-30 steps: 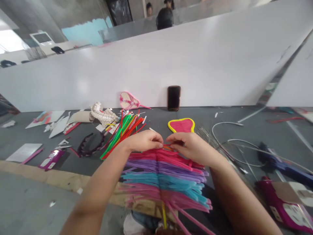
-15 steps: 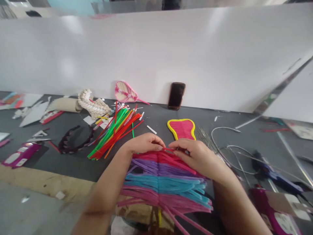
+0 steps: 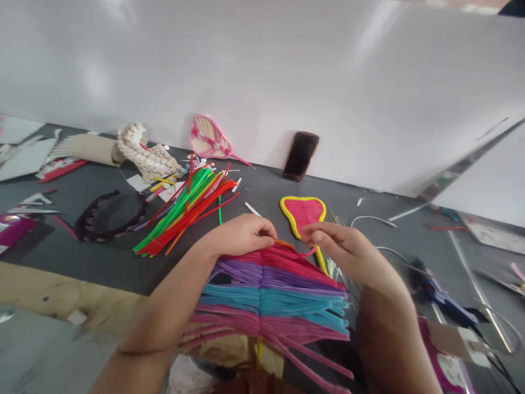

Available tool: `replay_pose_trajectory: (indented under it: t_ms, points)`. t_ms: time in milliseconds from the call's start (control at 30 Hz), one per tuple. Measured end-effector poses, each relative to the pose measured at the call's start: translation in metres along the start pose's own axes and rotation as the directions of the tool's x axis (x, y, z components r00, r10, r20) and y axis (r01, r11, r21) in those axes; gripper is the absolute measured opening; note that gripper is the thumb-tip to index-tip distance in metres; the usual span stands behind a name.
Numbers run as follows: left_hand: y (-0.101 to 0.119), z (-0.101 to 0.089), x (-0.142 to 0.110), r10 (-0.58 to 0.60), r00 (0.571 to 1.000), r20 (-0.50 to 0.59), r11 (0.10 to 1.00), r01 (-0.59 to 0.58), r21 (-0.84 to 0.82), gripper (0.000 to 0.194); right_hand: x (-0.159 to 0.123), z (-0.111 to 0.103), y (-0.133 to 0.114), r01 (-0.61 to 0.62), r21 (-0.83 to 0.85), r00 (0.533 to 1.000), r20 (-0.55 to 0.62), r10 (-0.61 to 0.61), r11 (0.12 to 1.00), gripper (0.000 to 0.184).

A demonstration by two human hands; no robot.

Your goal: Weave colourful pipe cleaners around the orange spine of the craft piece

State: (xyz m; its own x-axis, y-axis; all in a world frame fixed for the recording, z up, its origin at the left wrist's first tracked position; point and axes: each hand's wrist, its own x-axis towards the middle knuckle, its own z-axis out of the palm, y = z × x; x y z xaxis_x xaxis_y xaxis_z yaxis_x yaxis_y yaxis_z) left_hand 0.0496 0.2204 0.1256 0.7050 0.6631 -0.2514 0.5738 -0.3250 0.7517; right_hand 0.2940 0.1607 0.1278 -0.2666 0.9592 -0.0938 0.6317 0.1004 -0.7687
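A wide band of pipe cleaners (image 3: 283,296), in rows of red, purple, blue and pink joined along a middle line, spreads out below my hands. My left hand (image 3: 248,235) is closed in a pinch at its top edge, on the pipe cleaners by the middle line. A bit of orange shows beside those fingertips. My right hand (image 3: 346,246) is to the right, its fingers closed at the raised end of a red pipe cleaner (image 3: 308,253). Just beyond it lies a fan-shaped pink piece with a yellow rim (image 3: 303,210), its yellow handle partly covered.
Loose coloured pipe cleaners (image 3: 180,213) lie left of centre, near a dark braided headband (image 3: 110,232). A phone (image 3: 301,156) and a pink leaf-shaped fan (image 3: 209,137) lean on the white board. A blue glue gun (image 3: 445,298) and wires are at the right.
My right hand has moved right, away from my left hand, with the red pipe cleaner's end. My left hand keeps its pinch at the middle line. The view has tilted down.
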Motion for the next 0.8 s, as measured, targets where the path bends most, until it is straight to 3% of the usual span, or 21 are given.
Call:
replay_pose_trajectory:
  t_ms: [133,267,467,600,700,800]
  points:
    - [0.004,0.002,-0.001,0.013,0.999,-0.037,0.998,-0.010,0.060,0.021,0.006,0.011,-0.007,0.047,-0.025,0.978,0.203,-0.041,0.999,0.040]
    - [0.002,0.001,-0.001,-0.012,1.000,-0.020,0.999,0.013,0.041,0.019,0.011,0.015,-0.007,0.058,-0.125,0.957,0.289,-0.020,0.990,0.024]
    - [-0.003,0.000,0.003,-0.018,0.996,0.084,0.999,0.020,-0.025,0.022,0.018,0.013,0.008,0.023,-0.018,0.917,0.398,-0.014,1.000,0.026]
    - [-0.004,0.004,0.007,-0.042,0.997,0.058,0.999,0.041,0.021,0.016,0.023,0.008,0.017,-0.034,0.138,0.882,0.470,-0.035,0.990,0.037]
    - [-0.007,0.002,0.006,0.025,0.999,0.025,0.999,-0.024,-0.029,0.016,0.025,0.004,0.026,-0.077,0.386,0.936,0.346,-0.067,0.919,0.053]
    - [-0.010,-0.007,-0.006,0.093,0.995,-0.037,0.984,-0.097,-0.146,0.019,0.024,0.007,0.036,-0.094,0.657,0.993,0.117,0.021,0.748,0.058]
